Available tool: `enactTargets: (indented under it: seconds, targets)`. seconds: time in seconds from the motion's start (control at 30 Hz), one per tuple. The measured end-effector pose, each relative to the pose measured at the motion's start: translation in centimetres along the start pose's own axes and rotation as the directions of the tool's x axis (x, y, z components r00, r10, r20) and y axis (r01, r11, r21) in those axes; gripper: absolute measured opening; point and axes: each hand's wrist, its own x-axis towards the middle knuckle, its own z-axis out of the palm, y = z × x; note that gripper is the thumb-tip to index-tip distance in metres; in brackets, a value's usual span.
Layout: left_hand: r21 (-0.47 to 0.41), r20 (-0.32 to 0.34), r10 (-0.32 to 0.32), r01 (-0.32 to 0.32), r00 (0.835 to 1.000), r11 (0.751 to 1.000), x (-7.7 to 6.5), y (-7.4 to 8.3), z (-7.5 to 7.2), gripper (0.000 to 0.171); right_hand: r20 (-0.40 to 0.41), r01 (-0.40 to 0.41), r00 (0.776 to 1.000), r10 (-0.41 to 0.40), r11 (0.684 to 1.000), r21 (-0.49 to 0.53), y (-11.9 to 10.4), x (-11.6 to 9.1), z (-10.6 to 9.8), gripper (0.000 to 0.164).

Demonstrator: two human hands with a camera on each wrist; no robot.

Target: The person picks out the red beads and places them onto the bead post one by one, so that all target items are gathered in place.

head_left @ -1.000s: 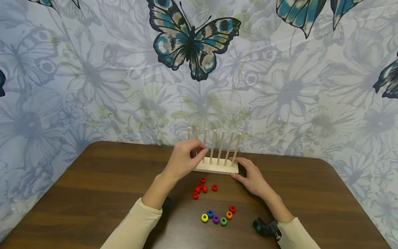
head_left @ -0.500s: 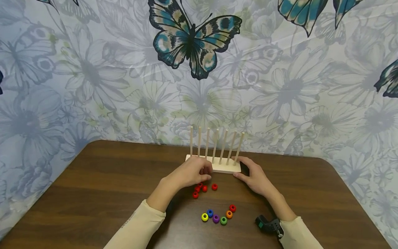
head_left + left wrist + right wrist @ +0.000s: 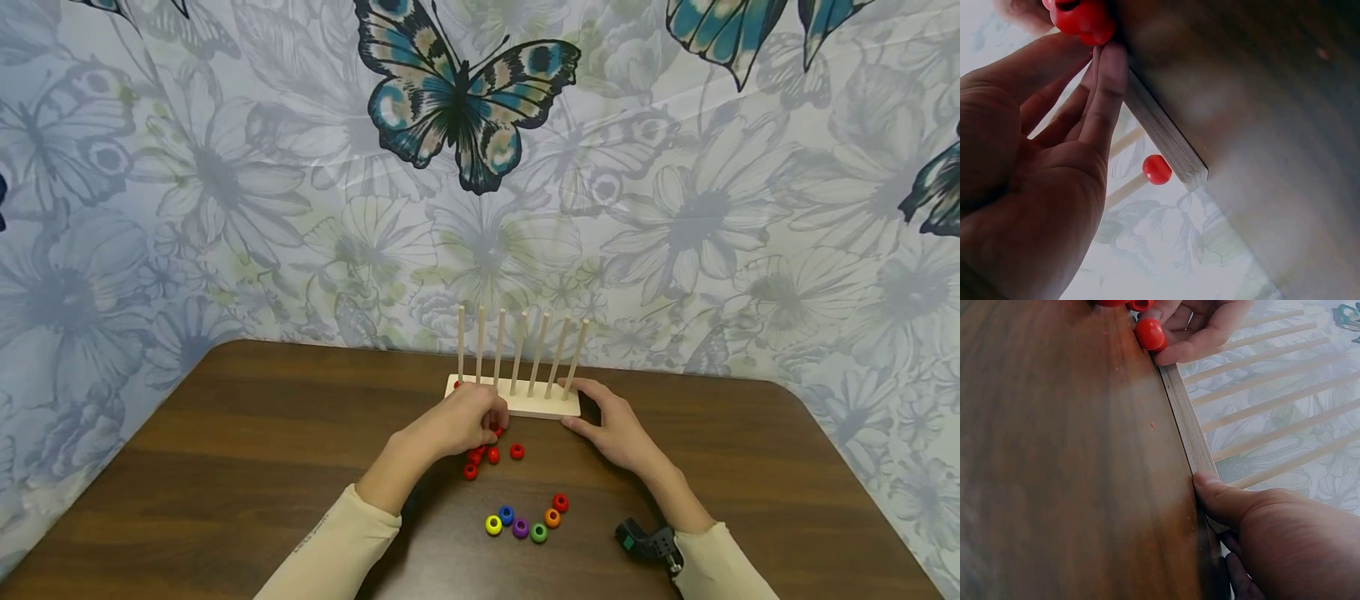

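A pale wooden peg stand [image 3: 543, 406] with a row of upright pegs stands near the table's back edge. My right hand [image 3: 611, 423] grips its right end, thumb on the front edge [image 3: 1179, 400] and fingers behind. My left hand [image 3: 465, 417] is low at the front left of the stand, its thumb and fingertips pinching a red bead [image 3: 498, 431]. One red bead [image 3: 1157, 169] sits at the foot of the leftmost peg, mostly hidden by the left hand in the head view. Several loose red beads [image 3: 492, 455] lie just below that hand.
Nearer the front lie a yellow bead [image 3: 492, 524], a blue bead [image 3: 506, 515], a purple bead [image 3: 521, 527], a green bead [image 3: 538, 533], an orange bead [image 3: 552, 517] and another red bead [image 3: 560, 502]. A butterfly-patterned cloth [image 3: 300, 208] hangs behind the brown table [image 3: 225, 467].
My left hand has come down from the left pegs to the loose red beads and taken one. The stand and right hand have shifted slightly to the right.
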Motion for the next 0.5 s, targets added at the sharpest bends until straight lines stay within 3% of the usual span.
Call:
enactTargets:
  seconds: [0.5]
  targets:
    - [0.016, -0.021, 0.009, -0.009, 1.0, 1.0, -0.18, 0.11, 0.09, 0.017, -0.006, 0.013, 1.0, -0.013, 1.0, 0.011, -0.27, -0.13, -0.05, 0.057]
